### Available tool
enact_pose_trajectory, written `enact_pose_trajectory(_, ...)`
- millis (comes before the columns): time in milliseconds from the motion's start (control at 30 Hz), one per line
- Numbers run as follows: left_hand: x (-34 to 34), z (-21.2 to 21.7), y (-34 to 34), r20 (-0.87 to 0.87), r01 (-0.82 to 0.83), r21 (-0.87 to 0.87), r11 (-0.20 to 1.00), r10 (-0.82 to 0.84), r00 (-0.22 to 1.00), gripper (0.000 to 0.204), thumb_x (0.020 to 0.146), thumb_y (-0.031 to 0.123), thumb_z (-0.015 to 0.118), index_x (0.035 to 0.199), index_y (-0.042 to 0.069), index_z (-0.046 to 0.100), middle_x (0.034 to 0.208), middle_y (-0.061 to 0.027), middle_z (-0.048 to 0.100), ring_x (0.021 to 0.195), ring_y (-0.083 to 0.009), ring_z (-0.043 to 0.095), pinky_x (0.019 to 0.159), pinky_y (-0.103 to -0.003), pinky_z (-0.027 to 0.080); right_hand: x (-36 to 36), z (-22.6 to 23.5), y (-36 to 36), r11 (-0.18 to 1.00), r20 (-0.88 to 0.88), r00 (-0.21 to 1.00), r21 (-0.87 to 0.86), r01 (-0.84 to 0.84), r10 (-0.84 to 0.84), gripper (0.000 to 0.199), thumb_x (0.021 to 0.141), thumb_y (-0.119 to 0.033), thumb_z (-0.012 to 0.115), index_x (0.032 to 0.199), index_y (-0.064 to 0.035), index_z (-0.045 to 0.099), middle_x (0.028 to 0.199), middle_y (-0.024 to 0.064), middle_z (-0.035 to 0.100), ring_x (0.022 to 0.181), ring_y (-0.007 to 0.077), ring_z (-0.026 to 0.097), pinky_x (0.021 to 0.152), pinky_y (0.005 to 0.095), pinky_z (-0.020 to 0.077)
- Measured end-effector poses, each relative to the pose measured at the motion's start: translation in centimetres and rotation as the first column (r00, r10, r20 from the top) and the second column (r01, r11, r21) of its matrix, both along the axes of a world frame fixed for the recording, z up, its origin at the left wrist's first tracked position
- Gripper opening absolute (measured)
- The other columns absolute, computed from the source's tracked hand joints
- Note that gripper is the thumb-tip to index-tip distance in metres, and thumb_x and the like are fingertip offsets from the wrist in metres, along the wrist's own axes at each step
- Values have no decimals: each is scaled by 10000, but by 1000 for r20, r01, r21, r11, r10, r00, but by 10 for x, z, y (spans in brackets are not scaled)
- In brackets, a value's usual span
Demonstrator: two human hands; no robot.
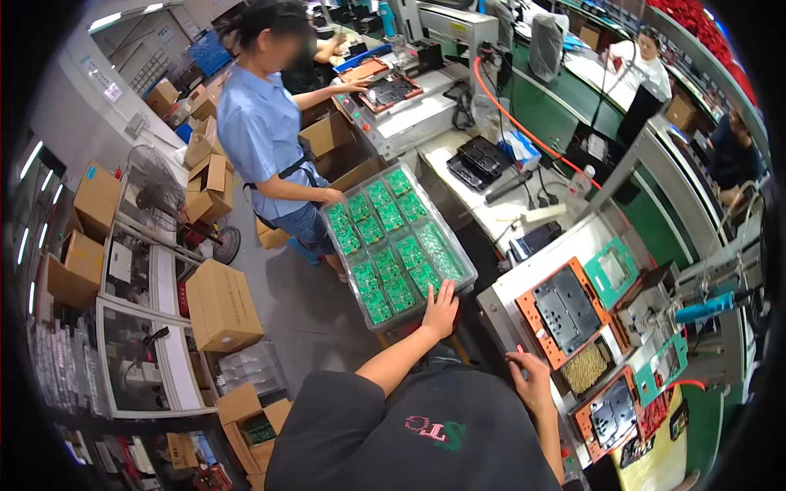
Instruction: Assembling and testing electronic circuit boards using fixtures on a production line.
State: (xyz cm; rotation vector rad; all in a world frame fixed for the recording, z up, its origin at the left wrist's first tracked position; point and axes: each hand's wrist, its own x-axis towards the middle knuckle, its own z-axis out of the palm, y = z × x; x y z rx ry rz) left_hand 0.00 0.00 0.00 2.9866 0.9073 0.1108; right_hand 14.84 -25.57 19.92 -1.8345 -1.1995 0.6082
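Observation:
A clear plastic tray (471,277) with several compartments of green circuit boards (382,204) is in front of me. My left hand (442,311) lies on its near edge, fingers stretched over the rim beside the boards. A co-worker in a blue shirt (262,123) touches the tray's far left side with one hand. To the right, my right hand (530,376) is at the front edge of a machine bench, near a small red-lit button (519,349). Its fingers are loosely bent and apart, and I see nothing in them.
Orange-framed fixtures with a black plate (563,311) and a second plate (612,413) sit on the bench, a bin of brass-coloured small parts (584,368) between them. Black plastic parts (479,162) lie farther back. Cardboard boxes (221,304) and a fan (155,180) stand left.

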Motion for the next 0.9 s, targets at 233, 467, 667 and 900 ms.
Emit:
enact_pose_trajectory(233,17,49,-11,-118,26,-63,998,-33,992,330,755,204,722,1042,47,678,1529,-293,386,1474,-475,273,1069,-738,305,-12,0,-30,942,38,974,266,205,-223,179,943,-222,693,1091,-131,734,888,87,745,697,273,719,616,360,569)
enact_pose_trajectory(467,-25,-14,15,-432,27,63,998,3,902,671,770,335,777,1347,78,549,1613,-386,68,1525,-531,10,1088,-773,206,-25,25,-143,612,88,651,452,649,-754,125,902,-238,687,913,-117,717,727,48,689,604,245,654,541,362,501)
enact_pose_trajectory(667,13,-20,13,-519,47,179,983,54,853,675,826,366,742,1381,76,487,1586,-419,69,1515,-544,23,1054,-795,250,-59,-20,-355,-272,-87,-258,271,923,-962,171,955,-153,635,1043,-40,730,831,119,736,728,245,713,673,342,560)
enact_pose_trajectory(900,40,-10,20,-567,-12,116,993,76,820,781,813,436,729,1457,96,447,1583,-415,115,1513,-542,44,1088,-758,255,-102,-163,-522,-408,446,-365,1,913,-817,163,902,-179,639,996,-94,741,983,166,725,935,375,699,823,477,555)
